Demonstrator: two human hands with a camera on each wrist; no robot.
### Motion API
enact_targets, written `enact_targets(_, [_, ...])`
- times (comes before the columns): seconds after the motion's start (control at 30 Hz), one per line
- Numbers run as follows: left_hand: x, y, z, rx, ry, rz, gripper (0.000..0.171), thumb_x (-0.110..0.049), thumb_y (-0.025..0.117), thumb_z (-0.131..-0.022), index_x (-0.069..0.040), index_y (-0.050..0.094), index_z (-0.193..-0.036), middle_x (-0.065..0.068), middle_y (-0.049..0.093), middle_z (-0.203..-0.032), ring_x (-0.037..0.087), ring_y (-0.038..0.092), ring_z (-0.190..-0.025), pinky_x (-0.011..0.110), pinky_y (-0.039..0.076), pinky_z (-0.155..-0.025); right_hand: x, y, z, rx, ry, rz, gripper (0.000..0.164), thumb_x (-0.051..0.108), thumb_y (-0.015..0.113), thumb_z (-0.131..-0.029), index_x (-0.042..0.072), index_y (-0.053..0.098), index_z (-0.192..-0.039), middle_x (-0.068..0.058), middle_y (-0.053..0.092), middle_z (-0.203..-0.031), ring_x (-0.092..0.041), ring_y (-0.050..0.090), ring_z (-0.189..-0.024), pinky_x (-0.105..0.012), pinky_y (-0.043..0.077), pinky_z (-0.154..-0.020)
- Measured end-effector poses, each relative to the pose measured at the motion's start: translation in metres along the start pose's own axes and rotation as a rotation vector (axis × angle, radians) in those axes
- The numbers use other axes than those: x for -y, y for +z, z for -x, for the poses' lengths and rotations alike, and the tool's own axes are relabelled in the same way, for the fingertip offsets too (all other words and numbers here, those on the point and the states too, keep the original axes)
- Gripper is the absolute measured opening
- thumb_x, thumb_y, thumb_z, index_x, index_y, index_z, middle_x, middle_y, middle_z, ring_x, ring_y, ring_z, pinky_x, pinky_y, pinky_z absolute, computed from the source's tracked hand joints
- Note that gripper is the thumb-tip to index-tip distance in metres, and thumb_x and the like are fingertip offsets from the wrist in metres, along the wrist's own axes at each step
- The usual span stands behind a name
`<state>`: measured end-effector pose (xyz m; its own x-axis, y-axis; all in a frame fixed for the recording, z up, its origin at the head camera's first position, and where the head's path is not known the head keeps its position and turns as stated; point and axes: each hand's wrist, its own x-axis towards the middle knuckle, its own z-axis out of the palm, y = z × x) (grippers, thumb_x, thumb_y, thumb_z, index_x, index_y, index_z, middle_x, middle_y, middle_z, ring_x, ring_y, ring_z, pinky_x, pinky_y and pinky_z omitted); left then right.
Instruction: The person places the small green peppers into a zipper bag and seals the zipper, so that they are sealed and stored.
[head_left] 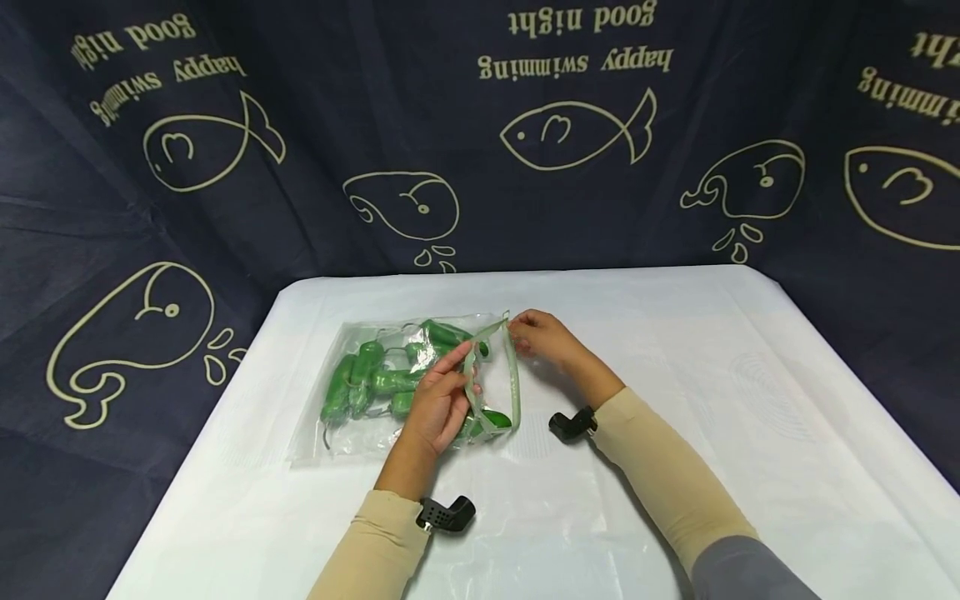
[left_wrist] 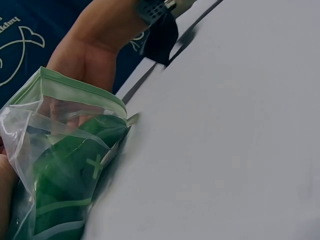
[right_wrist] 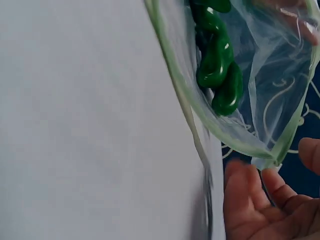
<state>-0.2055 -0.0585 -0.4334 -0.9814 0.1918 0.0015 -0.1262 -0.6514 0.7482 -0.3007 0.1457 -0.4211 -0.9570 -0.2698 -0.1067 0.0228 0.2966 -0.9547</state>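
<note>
A clear zip bag (head_left: 311, 437) with a pale green zip strip lies on the table, its mouth spread apart toward the right. Several glossy green peppers (head_left: 367, 367) are inside it; others show through the plastic (right_wrist: 220, 65) in the right wrist view. My left hand (head_left: 438, 400) grips the bag's upper rim, fingers on both sides of the plastic. At the far corner of the mouth is my right hand (head_left: 543, 335). In the right wrist view its fingertips (right_wrist: 272, 177) reach the end of the zip strip (right_wrist: 287, 135), with the thumb held apart from them.
A white cover (head_left: 675, 333) lies over the table. Behind it hangs a dark blue curtain (head_left: 315, 125) with fish and whale drawings. Black wrist cameras (head_left: 573, 425) sit on both forearms.
</note>
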Motion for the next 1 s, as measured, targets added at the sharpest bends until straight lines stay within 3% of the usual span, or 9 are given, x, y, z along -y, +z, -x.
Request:
enact_targets(0.2, [0.003,-0.001,0.002,0.057,0.024,-0.077,0.052,0.008,0.043,-0.092,0.003,0.048,-0.143,0.008,0.045,-0.139,0.016,0.052,-0.102,0.021,0.050,-0.073,-0.005,0.003,-0.013,0.029,0.137,-0.165,0.042,0.037,0.052,-0.103,-0.001,0.059,-0.119,-0.011,0.062,-0.098,-0.017,0.065,-0.080,-0.027,0.055,-0.067])
enact_targets(0.33, [0.005,-0.001,0.001,0.082,0.039,-0.197,0.051,0.005,0.046,-0.093,0.002,0.048,-0.143,0.015,0.045,-0.139,0.016,0.055,-0.094,0.021,0.050,-0.070,-0.008,0.004,-0.020,0.013,0.191,-0.238,0.038,0.037,0.053,-0.102,0.002,0.062,-0.114,-0.005,0.063,-0.087,-0.013,0.064,-0.072,-0.024,0.055,-0.063])
enact_targets(0.53, [0.003,0.006,0.002,0.077,-0.045,-0.433,0.056,0.004,0.047,-0.091,0.000,0.045,-0.146,0.030,0.049,-0.136,0.032,0.058,-0.108,0.026,0.051,-0.077,-0.011,0.004,-0.026,-0.029,0.239,-0.300,0.034,0.032,0.055,-0.102,0.001,0.064,-0.111,-0.004,0.063,-0.081,-0.009,0.060,-0.062,-0.023,0.056,-0.058])
enact_targets(0.67, [0.002,0.012,0.005,0.168,-0.026,-0.681,0.051,0.003,0.048,-0.093,0.001,0.048,-0.144,0.027,0.053,-0.132,0.041,0.055,-0.115,0.033,0.052,-0.085,-0.012,0.002,-0.028,-0.074,0.236,-0.325,0.032,0.026,0.055,-0.102,-0.003,0.065,-0.111,-0.006,0.061,-0.084,-0.011,0.060,-0.064,-0.024,0.057,-0.061])
enact_targets(0.83, [0.002,0.022,0.013,0.354,0.050,-1.080,0.046,-0.003,0.050,-0.094,0.002,0.053,-0.140,0.016,0.045,-0.146,0.037,0.053,-0.118,0.041,0.049,-0.093,-0.015,0.000,-0.028,-0.083,0.241,-0.338,0.030,0.021,0.053,-0.102,-0.005,0.064,-0.113,-0.008,0.060,-0.087,-0.012,0.061,-0.067,-0.024,0.057,-0.064])
enact_targets(1.0, [0.001,0.037,0.023,0.500,0.095,-1.390,0.039,-0.007,0.052,-0.093,0.003,0.062,-0.130,0.018,0.056,-0.136,0.033,0.053,-0.123,0.045,0.044,-0.102,-0.018,0.000,-0.028,-0.070,0.242,-0.352,0.029,0.020,0.053,-0.102,-0.006,0.063,-0.114,-0.009,0.059,-0.089,-0.012,0.061,-0.067,-0.024,0.057,-0.065])
